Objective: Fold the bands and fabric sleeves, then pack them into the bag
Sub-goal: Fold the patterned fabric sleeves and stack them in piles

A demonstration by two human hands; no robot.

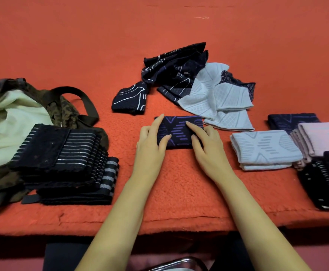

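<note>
Two grips on one item.

Folded navy sleeve (179, 132), purple-patterned: lies at the centre of the red surface (81, 45), towards the front edge, directly before the person.

Left grip (152, 141): fingers spread and nearly straight, flanking the sleeve's left end, thumb laid on top.

Right grip (206, 145): fingers spread and flat across the right half, pressing down. Neither grip pinches. The posture reads as flattening a finished fold so that it will not spring open.

Unfolded heap (171, 71): dark patterned pieces with pale blue sleeves (218, 98) tumbled in, just beyond the fingertips. Likely the stock awaiting folding, kept within reach. One dark piece (130, 98) lies apart at its left.

Folded stock, right side: pale blue pile (265, 149), pink pile (322, 137), dark striped pile (326, 177), navy piece (291, 120) behind. Apparently sorted by colour.

Black bands (62, 153): stacked, silver-striped, resting against the camouflage bag (62, 108). The bag gapes with its pale lining showing, so the bands are presumably staged there for packing. Nothing folded shows inside it yet.
</note>
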